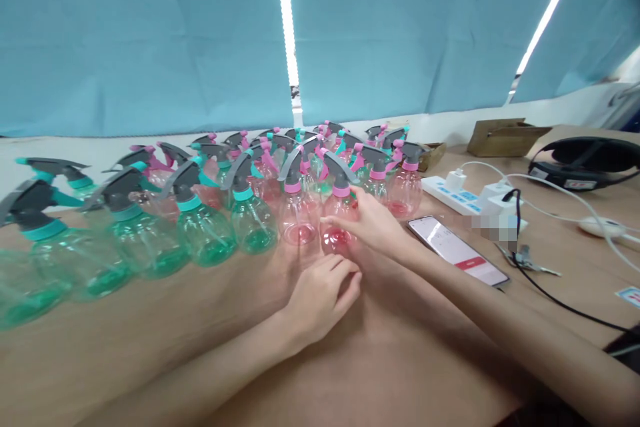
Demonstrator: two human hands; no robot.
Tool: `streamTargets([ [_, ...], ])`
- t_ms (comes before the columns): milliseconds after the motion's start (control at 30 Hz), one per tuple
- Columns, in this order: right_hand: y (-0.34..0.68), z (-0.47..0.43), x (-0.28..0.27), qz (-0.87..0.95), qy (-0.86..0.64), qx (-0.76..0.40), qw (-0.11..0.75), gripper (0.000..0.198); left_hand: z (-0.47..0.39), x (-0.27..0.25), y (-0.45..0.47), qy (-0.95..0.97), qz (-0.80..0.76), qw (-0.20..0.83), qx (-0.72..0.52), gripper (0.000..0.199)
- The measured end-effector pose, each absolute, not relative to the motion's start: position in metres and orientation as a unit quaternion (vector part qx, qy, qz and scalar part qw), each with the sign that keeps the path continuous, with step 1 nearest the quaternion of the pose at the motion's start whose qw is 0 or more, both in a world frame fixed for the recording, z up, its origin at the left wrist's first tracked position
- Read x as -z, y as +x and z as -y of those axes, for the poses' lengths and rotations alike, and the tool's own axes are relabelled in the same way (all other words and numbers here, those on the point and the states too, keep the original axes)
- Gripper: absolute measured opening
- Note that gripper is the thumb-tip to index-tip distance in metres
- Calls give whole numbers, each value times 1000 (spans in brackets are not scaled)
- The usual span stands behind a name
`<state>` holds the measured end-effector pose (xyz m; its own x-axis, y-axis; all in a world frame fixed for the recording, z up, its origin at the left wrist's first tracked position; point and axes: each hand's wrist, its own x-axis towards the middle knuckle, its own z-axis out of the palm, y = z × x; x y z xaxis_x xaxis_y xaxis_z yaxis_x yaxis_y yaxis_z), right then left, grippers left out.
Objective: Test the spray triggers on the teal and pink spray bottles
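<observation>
My right hand point(373, 220) grips a clear pink spray bottle point(340, 230) at the right end of the front row, thumb and fingers around its upper body. This bottle stands upright, with a pink collar and a grey trigger head. Just in front of it, my left hand point(323, 297) rests over the table with its fingers curled in and pressed together, holding nothing that I can see. Beside the gripped bottle stands another pink spray bottle point(300, 217). Green spray bottles point(254, 227) with turquoise collars continue the row to the left.
Several more spray bottles point(405, 183) crowd behind the front row. To the right lie a phone point(457, 250), a white power strip point(450, 197) with chargers and cables, keys point(530, 260) and a black headset point(585, 163). A cardboard box point(505, 138) sits by the wall.
</observation>
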<state>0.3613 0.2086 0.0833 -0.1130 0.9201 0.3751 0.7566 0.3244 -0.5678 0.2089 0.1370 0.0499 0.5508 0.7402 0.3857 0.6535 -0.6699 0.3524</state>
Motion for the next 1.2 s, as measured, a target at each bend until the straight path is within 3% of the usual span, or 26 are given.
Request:
streamTargets([
  [67,364,-193,-83,740,-585,-99,317,83,-131,-61,202,860,-408,84,-294,23],
  [200,367,-158,-85,762,-580,-69,281,62,-124,-91,194,783,-446,90,-425,12],
  [333,358,-122,-92,783,-556,-106,256,61,-125,-115,195,738,-494,149,-434,53],
  [400,351,-105,-96,805,-522,-129,251,64,-123,-121,197,735,-486,205,-426,62],
  [533,338,-83,-98,829,-472,-159,256,76,-113,-131,197,718,-476,293,-413,41],
  [667,328,-74,-85,836,-477,-155,225,97,-99,-142,187,711,-536,241,-386,11],
  [800,323,-75,-78,852,-443,-172,221,102,-97,-140,173,711,-494,244,-437,9],
  [967,337,-101,-83,884,-303,-282,218,73,-100,-132,160,695,-466,245,-489,8],
  [1100,355,-141,-65,908,-294,-198,224,67,-99,-133,156,702,-455,256,-485,16],
  [1200,362,-164,-43,899,-319,-178,243,38,-100,-133,155,717,-439,267,-472,15],
])
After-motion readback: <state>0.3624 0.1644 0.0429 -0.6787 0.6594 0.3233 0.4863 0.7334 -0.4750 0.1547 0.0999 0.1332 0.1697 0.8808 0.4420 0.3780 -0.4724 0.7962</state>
